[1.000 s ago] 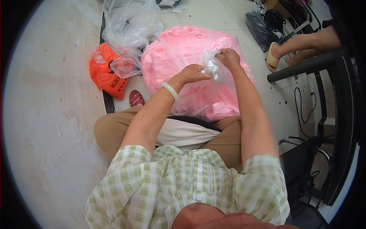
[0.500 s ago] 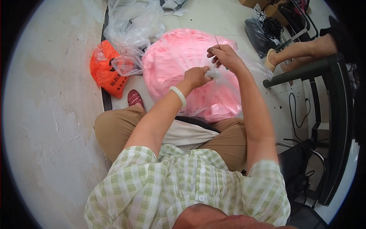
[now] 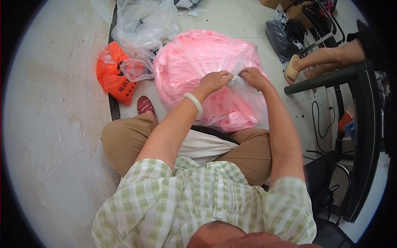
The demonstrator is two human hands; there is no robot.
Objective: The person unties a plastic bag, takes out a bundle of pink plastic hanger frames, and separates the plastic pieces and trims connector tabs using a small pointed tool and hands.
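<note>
A large clear plastic bag (image 3: 186, 62) full of pink material stands on the floor in front of my crossed legs. Its plastic is gathered into a bunch at the top right. My left hand (image 3: 217, 80), with a pale bangle on the wrist, pinches the gathered plastic from the left. Close by on the right, my right hand (image 3: 252, 77) has its fingers pressed together at the same gather. Whatever fine thing lies between the right fingers is too small to make out.
An orange bag (image 3: 117, 74) and loose clear plastic (image 3: 142, 29) lie at the left. Another person's legs (image 3: 331, 58) show at the right, beside a dark metal frame (image 3: 322, 82). Black bags and cables lie behind.
My right hand rose off the gather with a thin strand, then came back down beside my left hand. The left hand has shifted slightly right and still grips the plastic.
</note>
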